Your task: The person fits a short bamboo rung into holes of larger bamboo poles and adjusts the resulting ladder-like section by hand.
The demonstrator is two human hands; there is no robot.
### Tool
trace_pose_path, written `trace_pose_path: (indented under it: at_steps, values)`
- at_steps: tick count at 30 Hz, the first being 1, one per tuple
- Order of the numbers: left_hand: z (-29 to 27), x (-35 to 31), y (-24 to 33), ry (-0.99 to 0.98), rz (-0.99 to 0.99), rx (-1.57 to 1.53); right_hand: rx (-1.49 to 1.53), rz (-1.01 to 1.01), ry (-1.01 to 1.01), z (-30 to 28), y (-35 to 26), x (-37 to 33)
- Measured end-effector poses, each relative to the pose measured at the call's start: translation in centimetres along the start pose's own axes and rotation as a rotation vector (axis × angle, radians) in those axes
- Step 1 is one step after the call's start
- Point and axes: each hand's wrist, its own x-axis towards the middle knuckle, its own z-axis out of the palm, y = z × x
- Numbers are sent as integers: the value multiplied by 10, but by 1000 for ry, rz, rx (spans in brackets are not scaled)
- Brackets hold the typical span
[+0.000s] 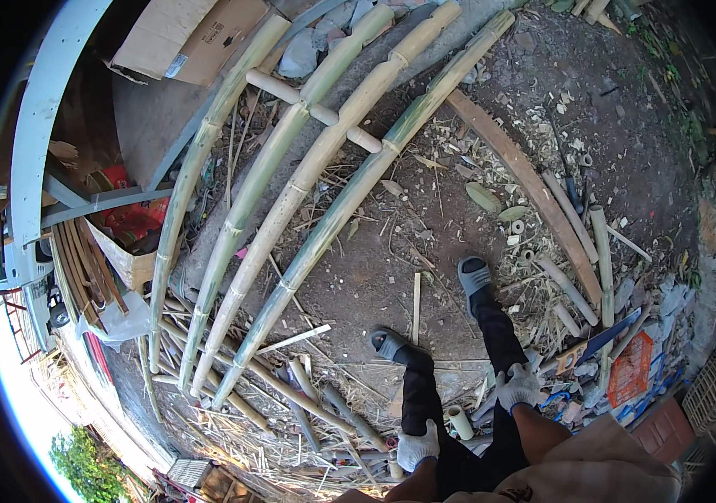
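Fingers of left hand [417,447] in grey work glove curl loosely, holding nothing; right hand [519,388] likewise, idle at the thigh while standing. Short pale bamboo offcut [459,422] lies between them; long green bamboo poles [324,226] well ahead.

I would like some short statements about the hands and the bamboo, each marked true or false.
1. Both hands wear light grey gloves: left hand, right hand. True.
2. The right hand holds a long bamboo pole. False: it holds no pole; it hangs by the leg.
3. Four long bamboo poles lie side by side on the ground. True.
4. The person is barefoot. False: grey sandals are worn.
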Motion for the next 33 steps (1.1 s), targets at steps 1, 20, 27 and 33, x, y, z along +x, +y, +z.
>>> trace_pose_path:
  at_steps: [1,20,27,33]
  values:
    - [0,-1,0,-2,1,-1,3,-2,-6,0,0,0]
    - [16,-8,-6,-84,-49,-54,-100,-59,-44,-8,2,9]
    - [27,-5,-12,-32,-93,-113,-200,-70,-106,-5,0,8]
    - [24,-5,-25,-51,-127,-176,-190,-133,-59,3,-7,1]
